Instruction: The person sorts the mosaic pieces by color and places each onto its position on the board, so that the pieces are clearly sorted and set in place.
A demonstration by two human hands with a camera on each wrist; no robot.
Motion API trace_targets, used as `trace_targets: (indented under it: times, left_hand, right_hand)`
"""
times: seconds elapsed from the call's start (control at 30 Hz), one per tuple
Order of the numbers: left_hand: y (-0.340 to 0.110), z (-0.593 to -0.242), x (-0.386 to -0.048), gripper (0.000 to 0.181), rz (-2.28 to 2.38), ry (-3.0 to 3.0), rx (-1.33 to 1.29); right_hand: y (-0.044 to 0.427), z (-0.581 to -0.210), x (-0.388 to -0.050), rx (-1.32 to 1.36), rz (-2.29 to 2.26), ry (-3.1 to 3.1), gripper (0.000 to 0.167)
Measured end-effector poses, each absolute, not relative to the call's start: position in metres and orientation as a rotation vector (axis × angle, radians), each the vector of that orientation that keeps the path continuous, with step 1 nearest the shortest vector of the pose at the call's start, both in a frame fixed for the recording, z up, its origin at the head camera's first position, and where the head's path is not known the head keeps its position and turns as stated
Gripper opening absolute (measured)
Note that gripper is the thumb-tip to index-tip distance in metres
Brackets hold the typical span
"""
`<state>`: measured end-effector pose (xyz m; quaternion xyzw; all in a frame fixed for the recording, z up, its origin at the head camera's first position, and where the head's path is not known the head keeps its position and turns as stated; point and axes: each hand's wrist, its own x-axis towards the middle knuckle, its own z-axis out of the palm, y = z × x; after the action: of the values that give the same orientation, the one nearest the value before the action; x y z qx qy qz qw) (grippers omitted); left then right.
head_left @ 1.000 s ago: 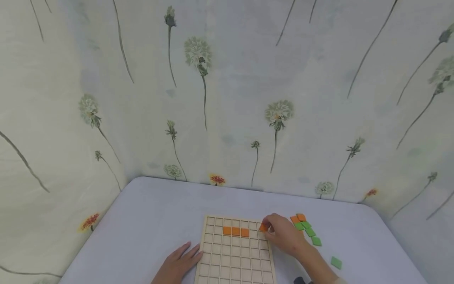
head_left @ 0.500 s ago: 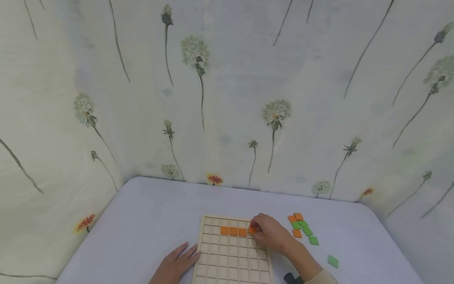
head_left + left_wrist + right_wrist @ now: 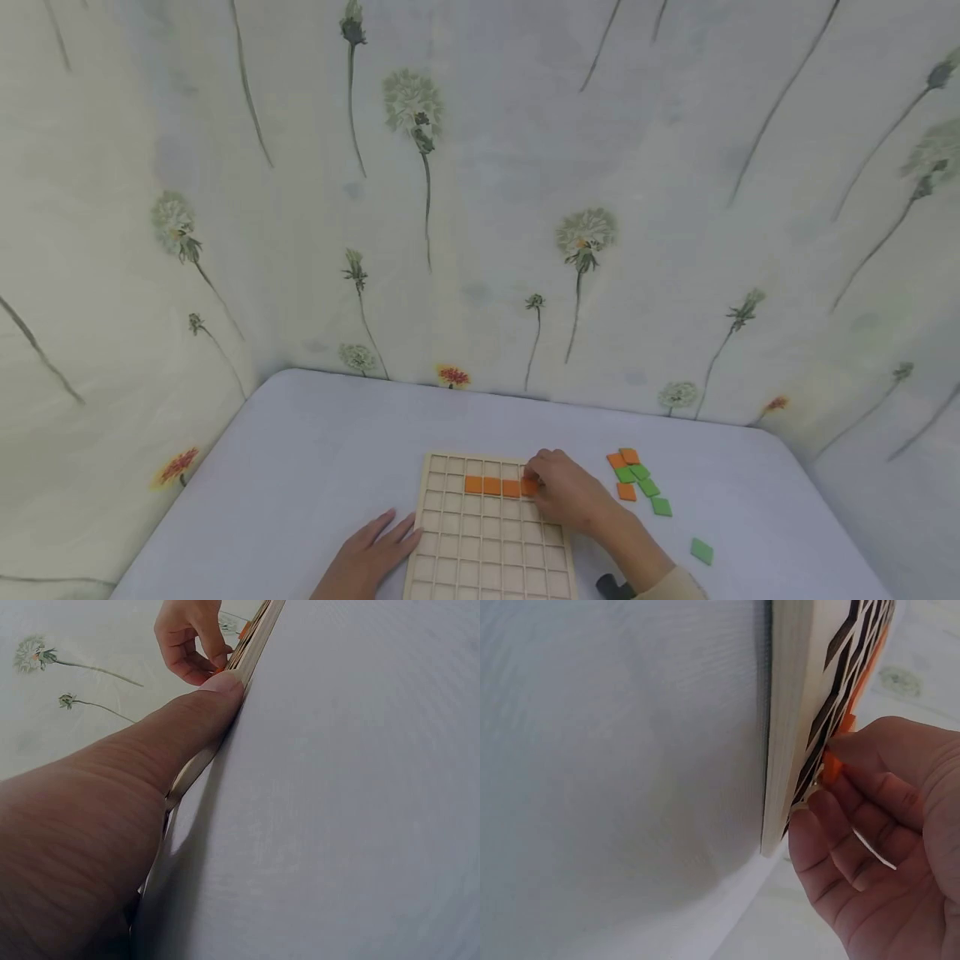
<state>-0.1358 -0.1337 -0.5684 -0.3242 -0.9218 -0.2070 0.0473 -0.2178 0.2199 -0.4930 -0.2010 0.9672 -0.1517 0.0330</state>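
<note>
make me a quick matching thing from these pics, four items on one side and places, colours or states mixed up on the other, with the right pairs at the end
Items
1. left hand
2. right hand
3. green tiles
4. board

Descriptions
A. loose on the table
B. pale wood colour, divided into squares
C. touching the board's left edge
D. pinching an orange tile

Pairs: 1-C, 2-D, 3-A, 4-B

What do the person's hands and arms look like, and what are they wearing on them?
The left hand and right hand are bare, with no gloves. On the right arm, a beige sleeve shows; a dark, rounded thing peeks out beside it. No left sleeve is in view.
</note>
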Motion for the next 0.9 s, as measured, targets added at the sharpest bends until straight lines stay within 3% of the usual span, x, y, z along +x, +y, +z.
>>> trace_targets:
  times: [0.73, 0.9]
  left_hand:
    - [-0.130, -0.568, -0.135, 0.101, -0.603, -2.867, -0.959]
    - [-0.132, -0.570, -0.136, 0.101, -0.596, -2.850, -0.964]
  right_hand:
    - [0.226, -0.491, -0.212, -0.747, -0.404, 3.008, 0.016]
    - [0.234, -0.490, -0.213, -0.641, -0.464, 3.012, 0.021]
